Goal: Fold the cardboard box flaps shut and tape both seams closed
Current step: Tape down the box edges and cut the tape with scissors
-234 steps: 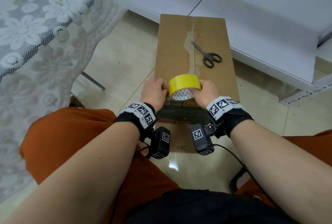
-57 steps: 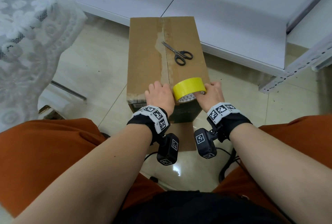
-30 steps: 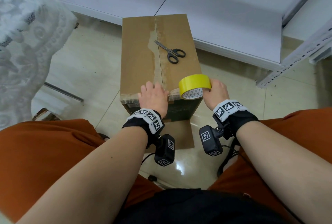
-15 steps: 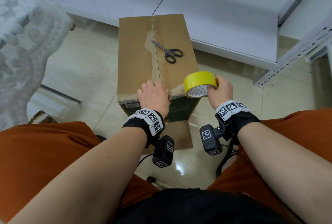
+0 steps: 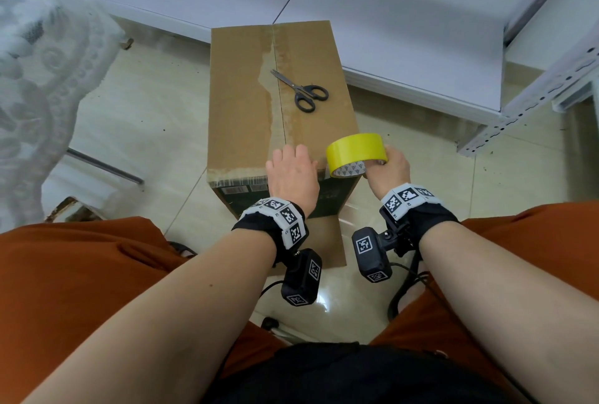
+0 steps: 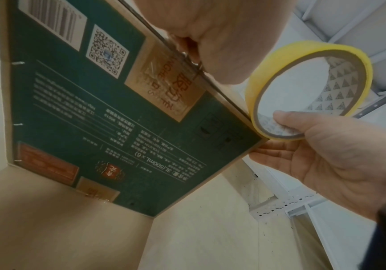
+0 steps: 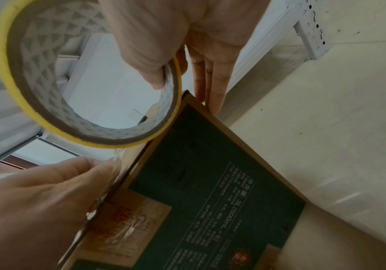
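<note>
The cardboard box (image 5: 246, 105) stands on the floor with its top flaps folded shut. My left hand (image 5: 291, 160) lies flat on the near edge of the top, at the centre seam, pressing down a clear tape strip (image 7: 117, 159). In the left wrist view its thumb (image 6: 187, 49) sits on the green front face (image 6: 117, 127). My right hand (image 5: 384, 160) holds the yellow tape roll (image 5: 356, 150) at the box's near right corner, thumb inside the core (image 7: 159, 76), fingers outside. The roll (image 6: 256, 85) touches the box's edge.
Black-handled scissors (image 5: 301, 94) lie on the box top, right of the seam. White shelf boards (image 5: 389, 30) lie behind and to the right, with a perforated metal rail (image 5: 518, 105). A white lace cloth (image 5: 39, 79) hangs at the left. My knees flank the box.
My right hand has drawn the roll right along the near edge to the corner. My left hand has slid right after it, over the strip. The scissors stay put.
</note>
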Demonstrator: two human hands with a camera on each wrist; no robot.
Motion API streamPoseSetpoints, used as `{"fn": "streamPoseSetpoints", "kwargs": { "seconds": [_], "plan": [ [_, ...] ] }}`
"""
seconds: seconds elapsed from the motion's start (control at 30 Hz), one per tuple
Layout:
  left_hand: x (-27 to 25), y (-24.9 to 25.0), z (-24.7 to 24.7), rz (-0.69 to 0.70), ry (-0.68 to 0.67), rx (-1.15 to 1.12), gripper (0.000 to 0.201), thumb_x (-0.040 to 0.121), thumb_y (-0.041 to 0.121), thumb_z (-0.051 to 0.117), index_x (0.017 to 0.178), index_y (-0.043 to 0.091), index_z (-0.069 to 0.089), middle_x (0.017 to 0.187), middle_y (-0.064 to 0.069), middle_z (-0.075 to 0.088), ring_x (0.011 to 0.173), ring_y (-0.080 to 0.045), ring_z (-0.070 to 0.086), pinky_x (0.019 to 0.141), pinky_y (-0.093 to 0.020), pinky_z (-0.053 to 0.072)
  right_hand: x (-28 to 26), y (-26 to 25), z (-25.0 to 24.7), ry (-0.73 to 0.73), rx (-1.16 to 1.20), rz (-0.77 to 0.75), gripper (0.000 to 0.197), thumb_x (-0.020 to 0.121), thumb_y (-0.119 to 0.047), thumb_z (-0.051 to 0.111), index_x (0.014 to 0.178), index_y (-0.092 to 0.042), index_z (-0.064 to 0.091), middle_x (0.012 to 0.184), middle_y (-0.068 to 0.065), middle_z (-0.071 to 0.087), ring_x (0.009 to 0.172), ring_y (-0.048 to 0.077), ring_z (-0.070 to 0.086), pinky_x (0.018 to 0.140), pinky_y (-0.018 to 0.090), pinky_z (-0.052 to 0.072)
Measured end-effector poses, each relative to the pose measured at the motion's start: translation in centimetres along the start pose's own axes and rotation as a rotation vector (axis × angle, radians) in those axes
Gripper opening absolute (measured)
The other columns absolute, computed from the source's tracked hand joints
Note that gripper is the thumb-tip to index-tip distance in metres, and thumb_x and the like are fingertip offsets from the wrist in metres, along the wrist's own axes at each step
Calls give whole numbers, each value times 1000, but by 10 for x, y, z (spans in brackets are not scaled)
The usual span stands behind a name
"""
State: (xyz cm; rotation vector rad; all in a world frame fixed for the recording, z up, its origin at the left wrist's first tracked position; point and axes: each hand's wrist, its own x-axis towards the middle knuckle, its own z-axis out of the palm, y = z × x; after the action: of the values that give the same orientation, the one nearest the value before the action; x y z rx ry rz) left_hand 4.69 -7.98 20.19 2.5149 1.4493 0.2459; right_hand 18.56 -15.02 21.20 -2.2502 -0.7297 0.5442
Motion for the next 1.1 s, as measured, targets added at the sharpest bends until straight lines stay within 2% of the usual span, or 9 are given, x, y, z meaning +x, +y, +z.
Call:
{"fn": "streamPoseSetpoints", "kwargs": {
  "seconds": [0.07, 0.17, 0.27, 0.37, 0.47, 0.6, 0.87, 1.0, 1.1],
  "plan": [
    [0, 1, 2, -6, 1, 17, 26, 99, 34, 41, 107, 12, 52, 110, -7, 53, 100, -25, 45, 83, -34, 34, -2, 0, -1, -61, -19, 2, 21, 87, -7, 51, 66, -7, 54, 79, 17, 60, 75, 31, 53, 62, 29, 36],
    [0, 3, 2, -9, -2, 31, 26, 99, 34, 40, 108, 12, 52, 111, -7, 53, 102, -26, 45, 84, -34, 33, -2, 0, -3, -75, 22, -1, 25, 89, -9, 51, 67, 1, 58, 77, 23, 62, 77, 39, 57, 63, 36, 40],
    [1, 4, 2, -14, -4, 50, 26, 99, 34, 41, 109, 12, 52, 111, -7, 53, 102, -26, 46, 84, -35, 34, -1, -2, -5, -52, 5, -9, 38, 91, -7, 47, 54, -13, 39, 58, 6, 45, 68, 29, 43, 59, 32, 28],
    [0, 5, 4, -30, -9, 45, 27, 99, 34, 41, 109, 11, 52, 111, -8, 52, 102, -27, 46, 84, -35, 34, -3, -2, -6, -41, -25, -37, 40, 90, -3, 45, 54, -18, 36, 61, 6, 44, 69, 26, 41, 60, 28, 26],
    [-1, 7, 6, -45, -12, 29, 26, 99, 34, 41, 109, 11, 51, 111, -8, 52, 102, -27, 45, 85, -36, 34, -5, 1, -5, -35, -28, -57, 33, 90, -3, 45, 59, -16, 44, 75, 11, 53, 72, 26, 46, 63, 28, 30],
    [-2, 7, 6, -62, -14, 29, 26, 99, 35, 42, 110, 13, 50, 111, -6, 51, 102, -25, 44, 86, -35, 34, -5, 0, -10, -15, -16, -83, 20, 89, 1, 44, 81, -4, 60, 81, 13, 57, 74, 26, 49, 64, 28, 33],
    [-3, 6, 6, -66, -26, 30, 28, 99, 36, 39, 110, 13, 50, 111, -5, 50, 102, -24, 44, 86, -34, 35, -1, 11, -18, 32, 109, -53, 25, 86, 8, 46, 102, 0, 64, 94, 11, 61, 85, 26, 57, 62, 24, 44],
    [-2, 6, 7, -70, -30, 24, 28, 99, 37, 39, 110, 13, 50, 110, -5, 50, 102, -23, 44, 87, -34, 35, -1, 11, -17, 100, 124, -57, 19, 82, 10, 50, 95, 3, 61, 91, 18, 61, 83, 32, 57, 76, 49, 53],
    [-2, 6, 7, -71, -31, 12, 28, 99, 37, 39, 109, 13, 50, 110, -5, 50, 101, -23, 44, 88, -34, 36, -1, 13, -18, 143, 121, -7, 20, 82, 9, 51, 97, 1, 60, 90, 12, 59, 80, 25, 54, 76, 46, 52]
  ]
}}
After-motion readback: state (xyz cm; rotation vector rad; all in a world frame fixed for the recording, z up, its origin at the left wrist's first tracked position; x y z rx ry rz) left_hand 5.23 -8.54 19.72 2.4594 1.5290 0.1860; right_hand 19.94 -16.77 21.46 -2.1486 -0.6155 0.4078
